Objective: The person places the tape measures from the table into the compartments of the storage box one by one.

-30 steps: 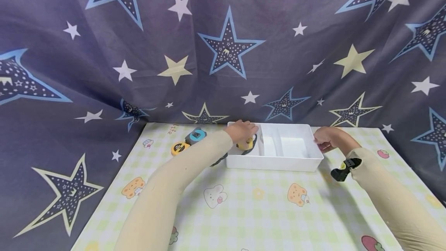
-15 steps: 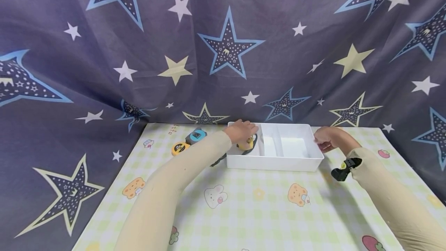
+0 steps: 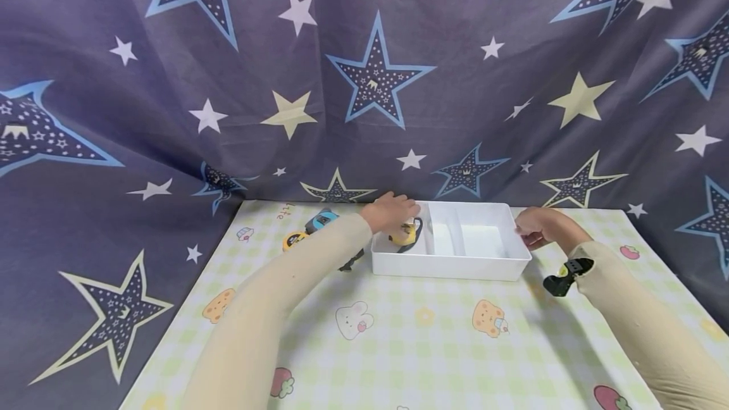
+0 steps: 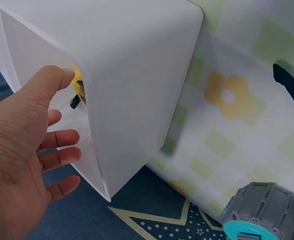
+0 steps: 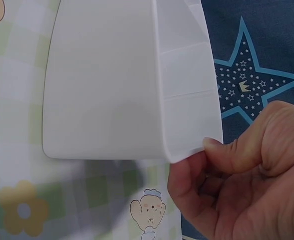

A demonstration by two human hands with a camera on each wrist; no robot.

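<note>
My left hand (image 3: 392, 211) reaches over the left end of a white divided box (image 3: 450, 267). Beneath its fingers a yellow-and-black tape measure (image 3: 403, 236) lies in the left compartment. The left wrist view shows those fingers spread and loosely bent, with the thumb close to the yellow tape measure (image 4: 79, 84), which is mostly hidden by the box wall. At the other end, my right hand (image 3: 541, 228) pinches the box's right rim between thumb and fingers. The right wrist view shows the thumb (image 5: 217, 150) inside the rim and a finger outside.
Left of the box are a grey-and-blue tape measure (image 3: 320, 219) and a yellow one (image 3: 293, 240), partly behind the left sleeve. A dark strap (image 4: 290, 86) lies on the checkered tablecloth (image 3: 421, 347). A star-patterned curtain (image 3: 364, 157) hangs right behind the box.
My left hand has loosened from the tape measure and shifted slightly left and up, leaving more of it visible in the compartment. My right hand stays on the rim.
</note>
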